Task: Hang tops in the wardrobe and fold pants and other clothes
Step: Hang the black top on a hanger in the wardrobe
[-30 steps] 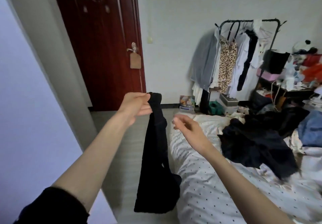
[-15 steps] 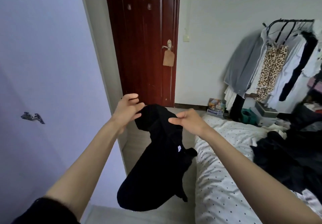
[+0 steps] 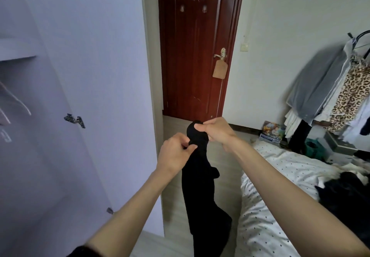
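I am watching both bare hands working close together at the centre of the scene, each gripping the top of a long black fabric garment (image 3: 202,194) that is hanging down between the forearms toward the pale floor. The left hand (image 3: 176,153) is pinching the cloth between thumb and curled fingers just below and to the left of the right hand (image 3: 217,131), which is curling its fingers over the garment's uppermost bunched end; the two hands are nearly touching. The garment is dangling in the gap between the open pale lilac wardrobe door (image 3: 90,76) on the left and the white bed with small black dots (image 3: 280,196) on the right. Inside the wardrobe at the far left edge, a white hanger (image 3: 16,104) is showing, blurred. Beyond the hands a dark red wooden door (image 3: 196,56) is standing closed, with a tan tag (image 3: 219,69) hanging from its handle. On the far right a black clothes rail (image 3: 362,36) is carrying a grey top and a leopard-print piece, and a dark heap of clothes (image 3: 348,198) is lying on the bed
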